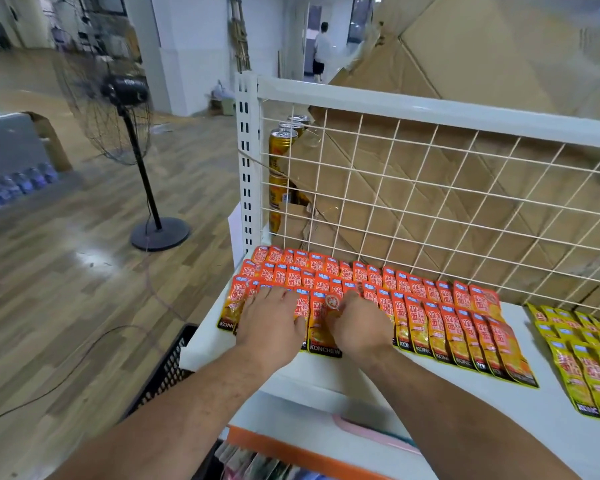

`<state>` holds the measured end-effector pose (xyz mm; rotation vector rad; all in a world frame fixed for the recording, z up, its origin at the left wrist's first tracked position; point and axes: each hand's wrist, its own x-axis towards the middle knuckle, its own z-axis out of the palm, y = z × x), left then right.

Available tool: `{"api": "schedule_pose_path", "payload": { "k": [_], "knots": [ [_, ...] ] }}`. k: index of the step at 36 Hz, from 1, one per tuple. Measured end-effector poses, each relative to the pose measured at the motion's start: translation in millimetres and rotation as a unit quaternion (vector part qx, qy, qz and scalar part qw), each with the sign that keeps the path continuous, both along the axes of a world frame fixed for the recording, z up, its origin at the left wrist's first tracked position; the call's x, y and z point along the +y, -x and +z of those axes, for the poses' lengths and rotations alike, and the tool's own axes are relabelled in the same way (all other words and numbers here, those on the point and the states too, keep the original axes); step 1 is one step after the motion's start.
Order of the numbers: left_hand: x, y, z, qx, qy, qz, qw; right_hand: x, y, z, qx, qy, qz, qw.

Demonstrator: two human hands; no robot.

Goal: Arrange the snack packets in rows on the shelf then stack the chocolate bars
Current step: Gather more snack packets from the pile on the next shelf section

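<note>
Packet-arranging is underway: the left grip [274, 317] is pressing, spread flat, on orange packets [430, 306] at the shelf's [534, 407] 9 o'clock end. The right grip [357, 322] is curling onto one, though I cannot tell whether it is pinching. The next move is likely calling for nudging the front row even.

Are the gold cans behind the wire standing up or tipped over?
Upright: the tall gold drink cans show their round silver tops facing up.

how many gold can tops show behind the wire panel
3, in a line behind the wire panel at its left end: nearest can top, middle, farthest. Gold can bodies below suggest more cans, partly hidden by cardboard.
</note>
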<state>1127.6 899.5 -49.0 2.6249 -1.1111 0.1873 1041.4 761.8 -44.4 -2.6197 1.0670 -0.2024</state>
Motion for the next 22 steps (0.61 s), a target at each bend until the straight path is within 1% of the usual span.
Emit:
{"api": "schedule_pose_path", "payload": {
  "k": [2,7,10,14,22],
  "knots": [
    [-3,2,2,0.009,0.007,-0.022,1.0,0,8,3,-0.008,0.016,0.007,1.0],
    [-16,12,-3,0.034,0.009,-0.08,0.996,-2,39,6,0.002,0.093,0.036,0.995],
    [-31,25,-10,0.046,-0.007,-0.119,0.992,-1,67,10,0.071,0.067,0.016,0.995],
    [-53,51,-15,0.045,-0.024,-0.183,0.982,-11,110,3,0.115,0.061,-0.03,0.991],
    [-90,125,-4,0.058,-0.061,-0.27,0.959,-26,196,2,0.112,0.05,-0.132,0.984]
  ]
}}
